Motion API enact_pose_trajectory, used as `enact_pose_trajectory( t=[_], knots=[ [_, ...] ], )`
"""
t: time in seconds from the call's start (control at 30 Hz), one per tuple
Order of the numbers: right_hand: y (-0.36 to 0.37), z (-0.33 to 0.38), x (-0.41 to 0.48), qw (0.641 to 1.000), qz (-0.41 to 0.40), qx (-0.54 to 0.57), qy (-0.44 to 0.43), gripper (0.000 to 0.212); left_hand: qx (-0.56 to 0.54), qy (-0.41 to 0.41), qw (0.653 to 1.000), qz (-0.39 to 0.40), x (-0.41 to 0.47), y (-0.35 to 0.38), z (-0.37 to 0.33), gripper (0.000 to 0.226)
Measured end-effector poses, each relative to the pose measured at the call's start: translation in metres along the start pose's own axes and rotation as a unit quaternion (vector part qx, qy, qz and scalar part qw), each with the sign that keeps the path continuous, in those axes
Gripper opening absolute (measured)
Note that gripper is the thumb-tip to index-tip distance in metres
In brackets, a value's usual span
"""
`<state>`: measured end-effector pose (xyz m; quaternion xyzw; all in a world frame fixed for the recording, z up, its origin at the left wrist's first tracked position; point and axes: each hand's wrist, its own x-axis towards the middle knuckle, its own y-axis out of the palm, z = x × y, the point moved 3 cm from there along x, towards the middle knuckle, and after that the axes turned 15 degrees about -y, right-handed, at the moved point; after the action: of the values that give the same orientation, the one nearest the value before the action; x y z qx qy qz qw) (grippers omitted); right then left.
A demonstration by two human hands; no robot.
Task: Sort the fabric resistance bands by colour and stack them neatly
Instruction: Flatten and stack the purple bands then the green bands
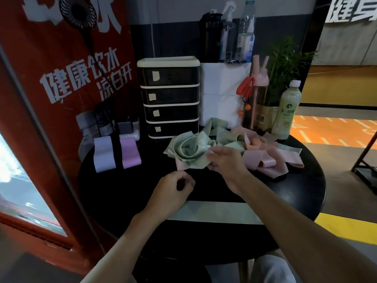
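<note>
A tangled heap of green bands and pink bands lies at the back of the round black table. My right hand pinches a green band at the near edge of the heap. My left hand hovers in front of the heap with its fingers curled and nothing in it. One green band lies flat across the table's front, partly under my arms. At the left lie a flat lilac band and a flat purple band, side by side and apart.
A black drawer unit stands behind the heap, beside a white box holding bottles. A pink bottle, a plant and a pale drink bottle crowd the back right. A red banner stands at the left.
</note>
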<state>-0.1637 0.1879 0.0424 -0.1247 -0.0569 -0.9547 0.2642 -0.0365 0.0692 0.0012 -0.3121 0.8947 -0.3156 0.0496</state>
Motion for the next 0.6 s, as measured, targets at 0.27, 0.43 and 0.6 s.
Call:
enact_pose_trajectory(
  t=[0.27,0.43,0.6],
  knots=[
    [0.011,0.049,-0.008,0.984,-0.017,0.157,-0.078,0.020,-0.116,-0.016,0.993,-0.017,0.010,-0.025,-0.047,0.031],
    [0.012,0.056,-0.026,0.986,-0.001,0.109,-0.122,0.026,-0.242,-0.038,0.969,-0.030,0.008,-0.034,-0.078,0.035],
    [0.009,0.060,-0.035,0.986,0.034,0.024,-0.164,0.024,-0.293,-0.034,0.954,-0.059,0.009,-0.042,-0.084,0.025]
  ],
)
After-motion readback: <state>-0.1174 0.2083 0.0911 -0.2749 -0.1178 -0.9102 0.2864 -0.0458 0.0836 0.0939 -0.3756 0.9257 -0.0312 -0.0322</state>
